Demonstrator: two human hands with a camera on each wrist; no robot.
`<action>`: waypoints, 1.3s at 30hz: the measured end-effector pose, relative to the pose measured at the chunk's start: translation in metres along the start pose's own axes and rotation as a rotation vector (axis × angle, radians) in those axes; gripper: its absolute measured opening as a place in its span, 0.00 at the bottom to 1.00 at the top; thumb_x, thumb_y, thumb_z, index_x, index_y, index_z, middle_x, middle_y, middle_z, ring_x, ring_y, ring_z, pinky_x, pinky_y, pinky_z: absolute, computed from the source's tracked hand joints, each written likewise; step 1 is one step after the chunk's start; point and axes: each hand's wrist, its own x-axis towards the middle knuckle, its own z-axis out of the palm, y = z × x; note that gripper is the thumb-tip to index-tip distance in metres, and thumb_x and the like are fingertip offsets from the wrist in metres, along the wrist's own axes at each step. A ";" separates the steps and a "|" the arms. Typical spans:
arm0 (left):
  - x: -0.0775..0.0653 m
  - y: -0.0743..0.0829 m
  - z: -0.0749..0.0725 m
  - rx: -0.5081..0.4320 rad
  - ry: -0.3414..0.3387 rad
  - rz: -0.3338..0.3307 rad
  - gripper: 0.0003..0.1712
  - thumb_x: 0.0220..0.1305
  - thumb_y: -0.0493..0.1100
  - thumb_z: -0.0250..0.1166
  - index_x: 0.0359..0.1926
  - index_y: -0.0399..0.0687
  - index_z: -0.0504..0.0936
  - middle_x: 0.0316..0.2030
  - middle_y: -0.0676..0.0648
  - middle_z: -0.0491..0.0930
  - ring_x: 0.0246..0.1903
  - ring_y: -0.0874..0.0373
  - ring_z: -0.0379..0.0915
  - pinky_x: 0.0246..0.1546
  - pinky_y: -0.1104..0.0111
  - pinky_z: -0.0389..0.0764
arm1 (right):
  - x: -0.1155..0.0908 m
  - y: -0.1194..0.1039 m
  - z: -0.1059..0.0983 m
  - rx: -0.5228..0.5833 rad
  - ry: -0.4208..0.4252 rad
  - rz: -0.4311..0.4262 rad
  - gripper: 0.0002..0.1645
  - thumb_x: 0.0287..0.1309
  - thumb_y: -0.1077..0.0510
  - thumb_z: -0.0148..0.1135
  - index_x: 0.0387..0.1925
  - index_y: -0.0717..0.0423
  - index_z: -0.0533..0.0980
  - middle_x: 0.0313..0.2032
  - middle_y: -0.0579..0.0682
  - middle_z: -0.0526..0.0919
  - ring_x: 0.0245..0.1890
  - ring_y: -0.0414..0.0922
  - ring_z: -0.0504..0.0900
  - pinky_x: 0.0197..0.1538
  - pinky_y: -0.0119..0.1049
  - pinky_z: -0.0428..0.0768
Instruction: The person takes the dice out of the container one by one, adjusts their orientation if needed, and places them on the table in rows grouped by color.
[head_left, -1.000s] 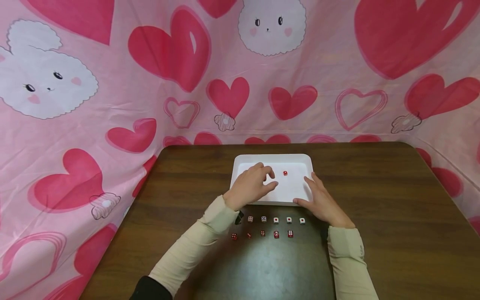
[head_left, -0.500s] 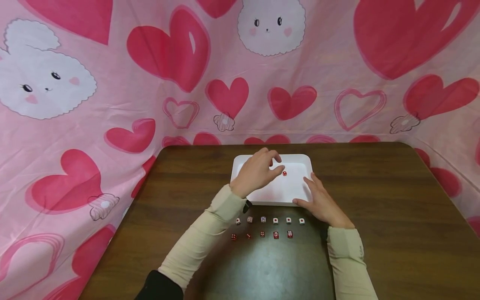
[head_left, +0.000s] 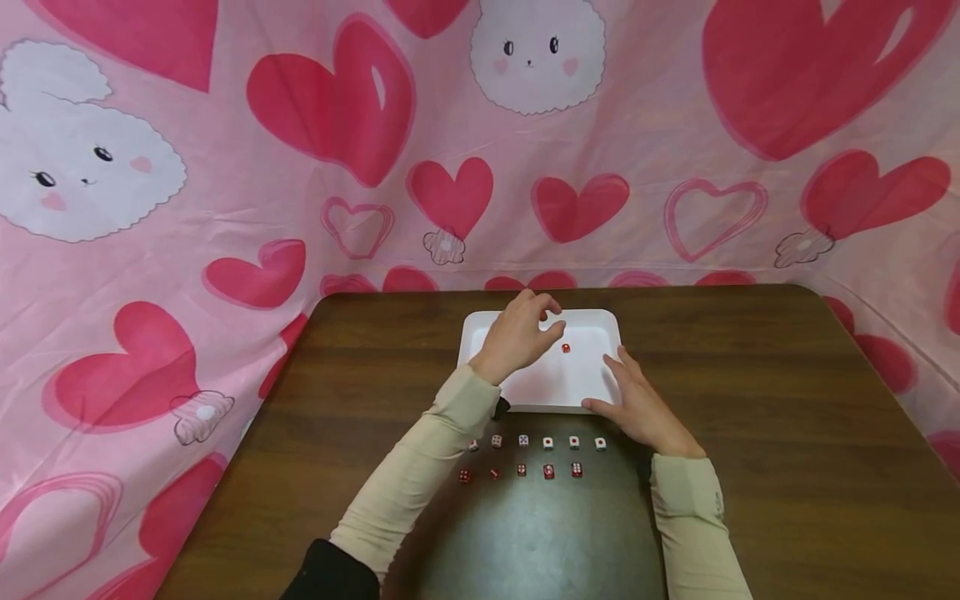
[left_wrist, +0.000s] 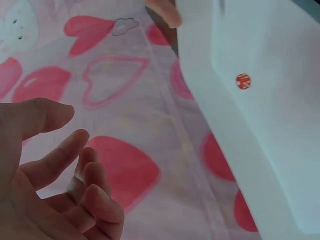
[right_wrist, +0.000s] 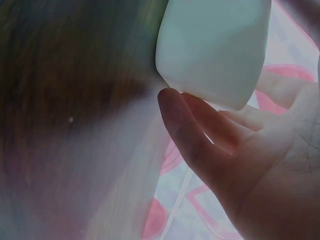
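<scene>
My left hand (head_left: 517, 335) hovers over the left part of a white tray (head_left: 555, 407). Its thumb and index fingertips stand apart, with nothing between them; the other fingers bend loosely in the left wrist view. One red die (head_left: 566, 348) lies inside the tray, just right of and below that hand's fingertips. At the tray's near right corner is my right hand (head_left: 647, 407), its thumb by the front wall and its fingers along the right side. In the right wrist view, the thumb (right_wrist: 175, 112) touches the tray's corner, and the wall partly hides the fingers.
In front of the tray runs a row of white dice (head_left: 547, 442), with a row of red dice (head_left: 548, 472) nearer to me. My left sleeve partly covers the leftmost white die. A pink heart-printed cloth (head_left: 510, 133) hangs behind the wooden table (head_left: 765, 400).
My left hand has moved up and right over the tray, mostly in the first half second, its fingers still apart. My right hand stays at the tray's corner. The dice have not moved.
</scene>
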 end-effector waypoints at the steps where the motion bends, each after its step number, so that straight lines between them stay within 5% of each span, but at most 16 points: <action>1: 0.001 -0.001 0.003 -0.001 -0.009 -0.010 0.14 0.58 0.51 0.57 0.42 0.52 0.78 0.36 0.49 0.73 0.32 0.61 0.68 0.31 0.69 0.72 | 0.000 0.000 0.000 0.000 0.000 0.002 0.55 0.44 0.38 0.63 0.67 0.58 0.49 0.69 0.59 0.36 0.66 0.62 0.46 0.58 0.61 0.56; 19: 0.026 -0.020 0.050 -0.012 -0.108 -0.106 0.17 0.58 0.48 0.56 0.48 0.50 0.76 0.39 0.46 0.73 0.37 0.57 0.70 0.36 0.68 0.71 | 0.000 0.006 0.001 0.013 0.043 -0.044 0.54 0.44 0.40 0.64 0.65 0.62 0.52 0.68 0.62 0.40 0.66 0.61 0.49 0.60 0.58 0.56; 39: 0.035 -0.031 0.086 0.061 -0.336 -0.238 0.22 0.62 0.49 0.53 0.57 0.54 0.70 0.50 0.40 0.67 0.46 0.47 0.68 0.44 0.60 0.72 | 0.000 0.004 0.001 0.031 0.051 -0.043 0.52 0.45 0.41 0.64 0.65 0.60 0.52 0.69 0.60 0.41 0.66 0.61 0.50 0.61 0.57 0.57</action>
